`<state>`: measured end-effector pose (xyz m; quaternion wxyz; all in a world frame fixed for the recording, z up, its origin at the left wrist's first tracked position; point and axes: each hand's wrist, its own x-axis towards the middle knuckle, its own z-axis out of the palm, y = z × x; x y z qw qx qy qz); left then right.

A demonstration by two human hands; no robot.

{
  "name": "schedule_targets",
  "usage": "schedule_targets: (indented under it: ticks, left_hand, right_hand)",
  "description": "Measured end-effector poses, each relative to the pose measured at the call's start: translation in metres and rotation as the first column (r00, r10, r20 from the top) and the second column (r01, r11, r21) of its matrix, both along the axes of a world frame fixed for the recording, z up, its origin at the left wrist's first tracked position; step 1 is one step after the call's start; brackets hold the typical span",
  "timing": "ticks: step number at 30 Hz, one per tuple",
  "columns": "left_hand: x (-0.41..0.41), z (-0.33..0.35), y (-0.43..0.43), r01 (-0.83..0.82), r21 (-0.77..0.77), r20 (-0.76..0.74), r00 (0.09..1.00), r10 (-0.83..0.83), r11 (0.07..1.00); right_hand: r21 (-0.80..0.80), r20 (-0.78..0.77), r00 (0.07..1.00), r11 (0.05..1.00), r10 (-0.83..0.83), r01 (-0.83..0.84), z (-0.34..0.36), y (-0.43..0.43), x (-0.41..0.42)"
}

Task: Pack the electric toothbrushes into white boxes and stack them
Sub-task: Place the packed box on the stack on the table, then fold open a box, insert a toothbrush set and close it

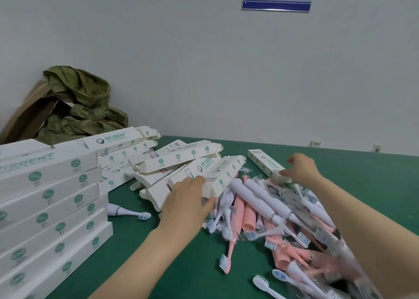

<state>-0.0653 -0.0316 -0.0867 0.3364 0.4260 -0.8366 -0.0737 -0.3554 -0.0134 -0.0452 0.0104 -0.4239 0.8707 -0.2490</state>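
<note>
Toothbrushes, pink and white, lie heaped on the green desk. At 10 o'clock of the heap, the left hand grips the end of an open box in a loose pile, fingers on top and thumb beneath. At 12 o'clock of the heap, the right hand pinches the near end of a closed box lying flat. A stack of boxes stands at 9 o'clock.
</note>
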Motion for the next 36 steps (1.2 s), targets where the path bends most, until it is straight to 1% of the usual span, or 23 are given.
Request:
schedule_targets:
  ticks: [2,5,6,7,9,11,13,14,15,16,17,18,21,24,26,28,29,30,31,32,33,35,36]
  left_hand:
    - [0.004,0.008,-0.001,0.05,0.051,-0.184,0.982,-0.04,0.997]
    - [0.015,0.023,0.0,0.117,0.051,-0.423,0.902,-0.085,0.992]
    - [0.019,0.026,0.001,0.147,0.043,-0.484,0.868,-0.108,0.988]
    - [0.024,0.029,0.003,0.182,0.017,-0.53,0.836,-0.146,0.983]
    - [0.03,0.033,0.008,0.244,-0.066,-0.556,0.796,-0.238,0.968]
    - [0.033,0.034,0.013,0.3,-0.132,-0.578,0.751,-0.319,0.945]
    - [0.033,0.037,0.017,0.328,-0.188,-0.615,0.696,-0.372,0.926]
    - [0.032,0.039,0.019,0.348,-0.217,-0.633,0.661,-0.403,0.912]
    - [0.031,0.04,0.022,0.374,-0.241,-0.654,0.619,-0.435,0.895]
    - [0.029,0.041,0.024,0.398,-0.254,-0.67,0.586,-0.457,0.882]
    - [0.028,0.042,0.027,0.407,-0.262,-0.671,0.575,-0.468,0.875]
    - [0.026,0.043,0.029,0.409,-0.274,-0.661,0.577,-0.479,0.87]
    - [0.02,0.043,0.037,0.377,-0.314,-0.646,0.587,-0.487,0.871]
    - [0.016,0.042,0.041,0.315,-0.349,-0.68,0.563,-0.47,0.882]
    - [0.016,0.039,0.04,0.276,-0.332,-0.738,0.519,-0.431,0.902]
    - [0.021,0.041,0.036,0.207,-0.334,-0.767,0.506,-0.393,0.919]
    - [0.025,0.044,0.033,0.144,-0.362,-0.746,0.547,-0.379,0.921]
    - [0.028,0.047,0.03,0.07,-0.397,-0.703,0.618,-0.352,0.915]
    - [0.032,0.05,0.027,-0.001,-0.432,-0.642,0.702,-0.307,0.902]
    - [0.034,0.054,0.025,-0.054,-0.456,-0.58,0.775,-0.25,0.888]
    - [0.035,0.058,0.025,-0.085,-0.455,-0.535,0.822,-0.196,0.886]
    - [0.032,0.066,0.028,-0.079,-0.417,-0.499,0.852,-0.155,0.906]
    - [0.03,0.069,0.031,-0.054,-0.407,-0.487,0.857,-0.166,0.912]
  right_hand:
    - [-0.082,0.082,0.994,0.995,0.071,-0.064,0.015,0.009,0.013]
    - [-0.172,0.19,0.93,0.943,0.315,-0.284,0.039,0.019,0.051]
    - [-0.203,0.162,0.904,0.91,0.395,-0.362,0.044,0.023,0.067]
    - [-0.214,0.083,0.885,0.875,0.459,-0.434,0.047,0.027,0.084]
    - [-0.193,-0.106,0.827,0.804,0.553,-0.562,0.047,0.031,0.113]
    - [-0.166,-0.23,0.762,0.748,0.605,-0.643,0.044,0.032,0.135]
    - [-0.176,-0.366,0.736,0.734,0.57,-0.656,0.042,0.035,0.152]
    - [-0.249,-0.448,0.738,0.723,0.504,-0.645,0.042,0.039,0.159]
    - [-0.357,-0.524,0.743,0.684,0.418,-0.636,0.041,0.042,0.166]
    - [-0.473,-0.578,0.749,0.615,0.324,-0.632,0.039,0.046,0.172]
    - [-0.559,-0.616,0.75,0.537,0.241,-0.632,0.038,0.05,0.176]
    - [-0.597,-0.651,0.738,0.483,0.175,-0.641,0.035,0.053,0.18]
    - [-0.579,-0.723,0.687,0.475,0.077,-0.663,0.027,0.056,0.187]
    - [-0.565,-0.701,0.702,0.501,0.127,-0.655,0.019,0.053,0.187]
    - [-0.534,-0.65,0.723,0.535,0.235,-0.655,0.017,0.051,0.191]
    - [-0.55,-0.492,0.794,0.579,0.358,-0.602,0.019,0.051,0.194]
    - [-0.595,-0.369,0.84,0.594,0.397,-0.542,0.022,0.052,0.192]
    - [-0.659,-0.224,0.867,0.586,0.445,-0.471,0.027,0.055,0.191]
    - [-0.719,-0.096,0.847,0.552,0.523,-0.422,0.034,0.058,0.191]
    - [-0.768,0.002,0.782,0.502,0.623,-0.398,0.04,0.061,0.191]
    - [-0.797,0.057,0.699,0.454,0.713,-0.398,0.046,0.065,0.192]
    - [-0.797,0.069,0.555,0.381,0.829,-0.47,0.053,0.071,0.196]
    - [-0.785,0.057,0.507,0.353,0.86,-0.51,0.054,0.074,0.199]
